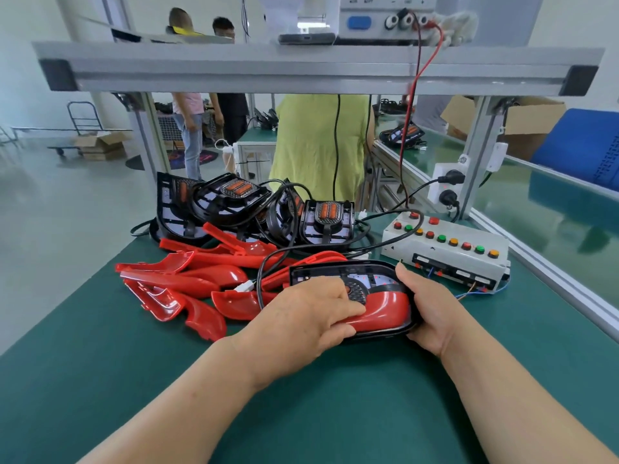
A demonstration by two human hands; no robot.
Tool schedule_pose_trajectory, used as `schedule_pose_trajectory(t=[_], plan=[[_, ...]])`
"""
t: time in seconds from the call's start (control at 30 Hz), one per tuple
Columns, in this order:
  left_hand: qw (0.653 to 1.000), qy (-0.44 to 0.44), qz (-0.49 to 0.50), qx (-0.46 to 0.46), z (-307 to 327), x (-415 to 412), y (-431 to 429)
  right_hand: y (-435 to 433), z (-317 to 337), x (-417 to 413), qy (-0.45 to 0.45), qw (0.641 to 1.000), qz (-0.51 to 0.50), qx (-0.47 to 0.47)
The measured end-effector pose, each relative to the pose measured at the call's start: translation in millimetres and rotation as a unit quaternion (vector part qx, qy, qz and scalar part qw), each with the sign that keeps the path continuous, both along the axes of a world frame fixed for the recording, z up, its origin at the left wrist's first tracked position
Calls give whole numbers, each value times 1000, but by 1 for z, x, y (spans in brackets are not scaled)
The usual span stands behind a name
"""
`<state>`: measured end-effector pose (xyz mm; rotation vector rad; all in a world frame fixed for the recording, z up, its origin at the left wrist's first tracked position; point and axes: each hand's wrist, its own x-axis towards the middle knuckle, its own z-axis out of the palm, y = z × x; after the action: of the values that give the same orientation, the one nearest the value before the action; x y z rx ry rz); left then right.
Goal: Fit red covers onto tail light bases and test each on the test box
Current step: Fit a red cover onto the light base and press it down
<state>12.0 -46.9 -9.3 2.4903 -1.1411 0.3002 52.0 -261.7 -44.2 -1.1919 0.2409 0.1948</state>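
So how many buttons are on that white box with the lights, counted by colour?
Red buttons: 5
Green buttons: 3
Orange buttons: 3
Total: 11 buttons on the test box

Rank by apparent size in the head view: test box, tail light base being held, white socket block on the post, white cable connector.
1-2. test box and tail light base: they look alike, and the base is nearer the camera, so I won't rank them.
3. socket block
4. cable connector, clearly smallest
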Motion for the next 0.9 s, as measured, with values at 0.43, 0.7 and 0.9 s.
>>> schedule_pose_trajectory(t=[0.43,0.7,0.9], plan=[[1000,16,5,-19,-10,4,-5,-7,5,-3,22,1000,21,1],[994,61,-21,-84,-11,5,-1,-13,5,-7,16,998,58,16],[989,96,-22,-107,-10,6,2,-11,5,-6,-4,998,51,23]])
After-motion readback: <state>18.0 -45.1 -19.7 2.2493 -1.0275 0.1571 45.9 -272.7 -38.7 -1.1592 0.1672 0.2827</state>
